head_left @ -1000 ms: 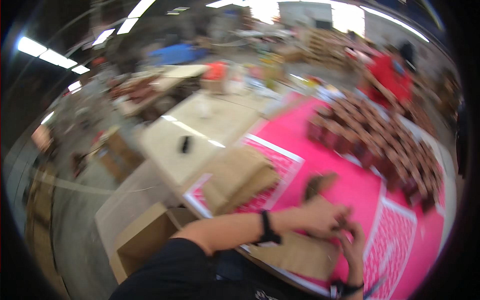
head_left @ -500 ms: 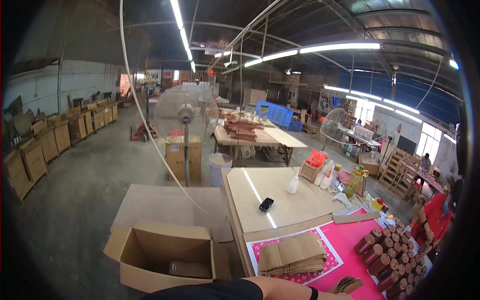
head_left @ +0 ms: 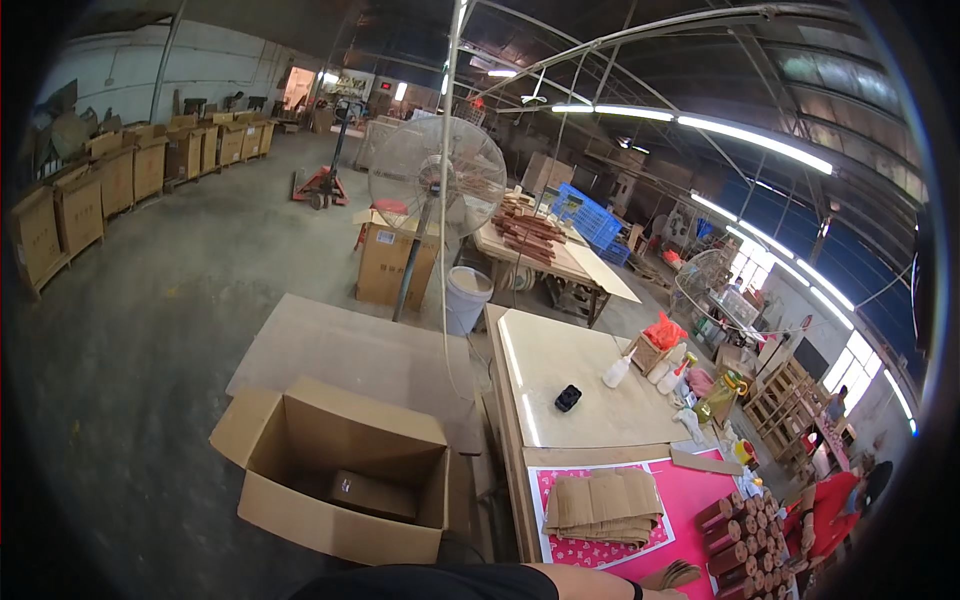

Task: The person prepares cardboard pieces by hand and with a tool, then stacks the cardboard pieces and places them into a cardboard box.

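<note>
My left arm crosses the lower edge in a dark sleeve, with a black band at the wrist. Only a sliver of my left hand (head_left: 668,594) shows, its fingers cut off by the picture's edge. Right beside it is a small fanned stack of brown, round-ended pieces (head_left: 672,575); whether the hand grips them is hidden. Beyond lies a pile of folded brown paper pieces (head_left: 605,506) on a pink patterned sheet (head_left: 560,552). Several dark red-brown cylinders (head_left: 735,545) stand bunched to the right. My right hand is out of view.
An open cardboard box (head_left: 345,525) with a smaller box (head_left: 372,495) inside stands left of the table (head_left: 525,330). A black object (head_left: 568,398), a white squeeze bottle (head_left: 618,370) and a green-tinted jug (head_left: 715,400) are on the table. A person in red (head_left: 835,510) works at right; a fan (head_left: 437,175) stands behind.
The view has tilted and turned, so the room leans and the table sits farther right and lower. My left arm remains at the lower edge beside the fanned brown pieces.
</note>
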`<state>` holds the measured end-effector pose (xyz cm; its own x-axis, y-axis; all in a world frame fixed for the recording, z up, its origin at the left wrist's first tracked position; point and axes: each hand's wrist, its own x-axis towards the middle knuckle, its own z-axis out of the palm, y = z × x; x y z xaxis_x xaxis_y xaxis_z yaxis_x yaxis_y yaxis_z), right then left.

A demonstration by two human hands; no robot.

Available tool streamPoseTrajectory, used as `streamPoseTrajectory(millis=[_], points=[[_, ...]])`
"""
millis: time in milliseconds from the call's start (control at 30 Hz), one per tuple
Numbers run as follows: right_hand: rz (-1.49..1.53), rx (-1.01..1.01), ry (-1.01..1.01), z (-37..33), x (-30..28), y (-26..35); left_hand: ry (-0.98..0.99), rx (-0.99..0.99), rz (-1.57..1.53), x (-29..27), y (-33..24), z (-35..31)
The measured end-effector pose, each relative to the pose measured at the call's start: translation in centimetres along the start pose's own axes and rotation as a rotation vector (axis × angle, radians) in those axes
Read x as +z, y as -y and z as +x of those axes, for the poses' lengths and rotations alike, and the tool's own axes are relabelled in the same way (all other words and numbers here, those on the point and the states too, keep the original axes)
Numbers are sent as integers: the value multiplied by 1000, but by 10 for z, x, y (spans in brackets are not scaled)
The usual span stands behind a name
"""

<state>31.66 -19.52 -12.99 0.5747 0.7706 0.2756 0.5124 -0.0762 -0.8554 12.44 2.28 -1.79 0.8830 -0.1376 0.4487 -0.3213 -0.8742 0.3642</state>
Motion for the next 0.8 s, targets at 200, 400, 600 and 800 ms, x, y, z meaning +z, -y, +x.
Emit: streamPoseTrajectory(millis=[200,400,600,800], points=[[-17,-5,51,-10,7,32,-52,3,-88,1,3,-5],[-5,32,6,-16,16,45,1,-259,-150,38,26,27],[3,73,-29,-19,13,43,141,-20,-90,-11,0,10],[-3,73,-33,-15,13,41,-90,323,114,-21,-5,-10]])
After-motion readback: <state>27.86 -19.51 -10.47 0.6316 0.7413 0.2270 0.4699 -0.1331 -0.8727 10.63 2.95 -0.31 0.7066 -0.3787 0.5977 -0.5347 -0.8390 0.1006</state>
